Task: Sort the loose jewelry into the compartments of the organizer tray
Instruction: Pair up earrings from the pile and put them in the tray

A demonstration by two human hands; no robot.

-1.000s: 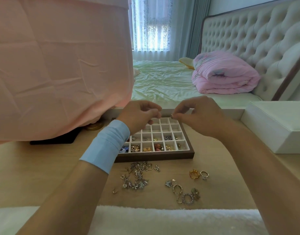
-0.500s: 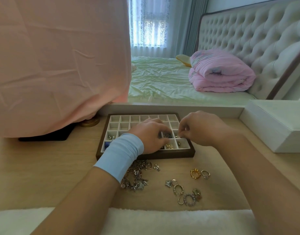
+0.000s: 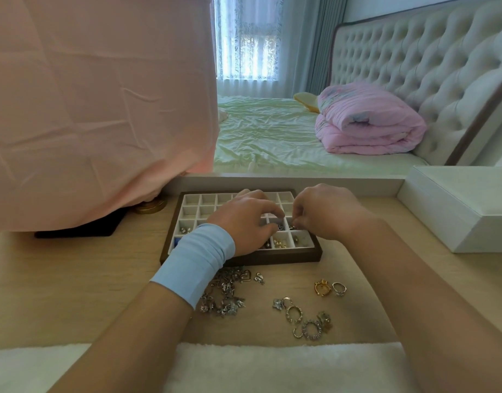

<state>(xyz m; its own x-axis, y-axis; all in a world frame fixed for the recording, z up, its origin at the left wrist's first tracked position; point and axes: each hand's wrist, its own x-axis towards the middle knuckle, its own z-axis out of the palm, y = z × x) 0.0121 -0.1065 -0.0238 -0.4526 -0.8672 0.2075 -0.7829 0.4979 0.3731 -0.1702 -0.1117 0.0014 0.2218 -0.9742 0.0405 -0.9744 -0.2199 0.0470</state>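
The organizer tray (image 3: 286,257) has a dark wood frame and white compartments, and several near ones hold small pieces. My left hand (image 3: 244,222), with a blue wristband, is curled over the tray's middle, fingertips pinched at a small silver piece (image 3: 281,227) in a right-side compartment. Just to its right, my right hand (image 3: 323,214) is curled too, pinching something too small to make out over the neighbouring compartment. In front of the tray lies loose jewelry: a heap of silver charms (image 3: 224,296), a gold ring (image 3: 322,287), a silver ring (image 3: 339,288) and hoop earrings (image 3: 293,312).
A pink cloth (image 3: 88,109) hangs over the desk's left, with a gold round lid (image 3: 150,207) and a dark flat object (image 3: 79,229) under its hem. A white box (image 3: 456,211) stands at the right. A white fluffy mat (image 3: 272,367) lines the near edge.
Both hands have come down from above the tray's far edge into its right-side compartments, still pinched. The loose jewelry on the desk has not moved.
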